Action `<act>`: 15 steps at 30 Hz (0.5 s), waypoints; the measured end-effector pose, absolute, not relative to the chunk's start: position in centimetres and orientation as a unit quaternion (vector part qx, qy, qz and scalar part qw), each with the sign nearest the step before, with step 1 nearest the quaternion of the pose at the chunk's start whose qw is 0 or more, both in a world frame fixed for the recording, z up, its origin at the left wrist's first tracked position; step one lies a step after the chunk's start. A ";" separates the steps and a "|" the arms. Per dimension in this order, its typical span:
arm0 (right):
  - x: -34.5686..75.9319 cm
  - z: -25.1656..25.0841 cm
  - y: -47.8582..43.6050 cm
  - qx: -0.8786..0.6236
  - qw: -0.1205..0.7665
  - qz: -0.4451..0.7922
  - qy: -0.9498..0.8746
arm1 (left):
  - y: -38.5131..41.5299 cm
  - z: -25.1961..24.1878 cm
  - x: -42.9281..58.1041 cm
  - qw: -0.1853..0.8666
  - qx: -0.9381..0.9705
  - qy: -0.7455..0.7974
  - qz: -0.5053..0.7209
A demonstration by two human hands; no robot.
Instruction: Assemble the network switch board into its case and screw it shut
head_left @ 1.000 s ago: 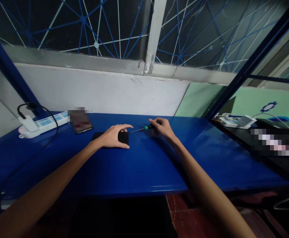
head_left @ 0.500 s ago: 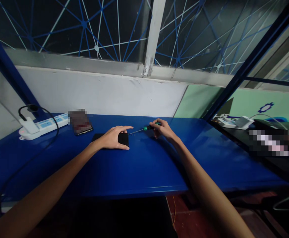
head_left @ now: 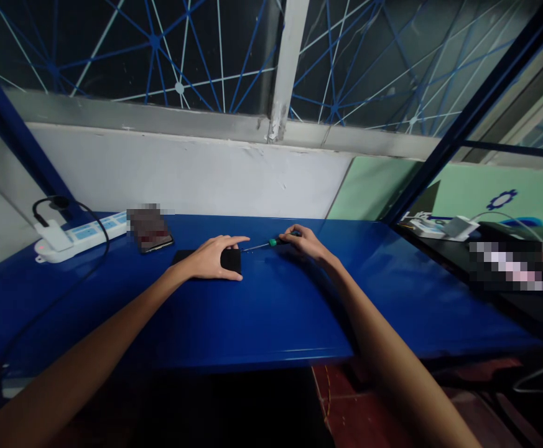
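The two hands are apart from each other: the left hand (head_left: 208, 258) clasps a flat, black, rectangular box (head_left: 232, 261), which lies on the smooth blue table (head_left: 275, 311), and the right hand (head_left: 303, 241) is closed around the handle of a green-and-black screwdriver (head_left: 272, 242). Its thin metal shaft (head_left: 258, 247) points at the box's right end, but whether the tip touches there, I cannot surely see.

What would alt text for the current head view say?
A person's right hand holds a green-and-black screwdriver, its tip at or near the right edge of a flat black object spanned by the left hand on a blue table. Farther left lies a white power strip.
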State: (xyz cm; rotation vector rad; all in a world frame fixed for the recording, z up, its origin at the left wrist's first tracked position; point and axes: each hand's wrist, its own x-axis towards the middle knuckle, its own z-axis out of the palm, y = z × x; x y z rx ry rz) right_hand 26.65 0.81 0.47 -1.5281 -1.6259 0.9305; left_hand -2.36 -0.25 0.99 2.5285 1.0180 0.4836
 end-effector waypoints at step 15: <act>27.2 1.0 0.4 -0.564 0.314 0.417 -0.640 | -0.2 1.0 -2.4 0.186 0.902 0.358 0.154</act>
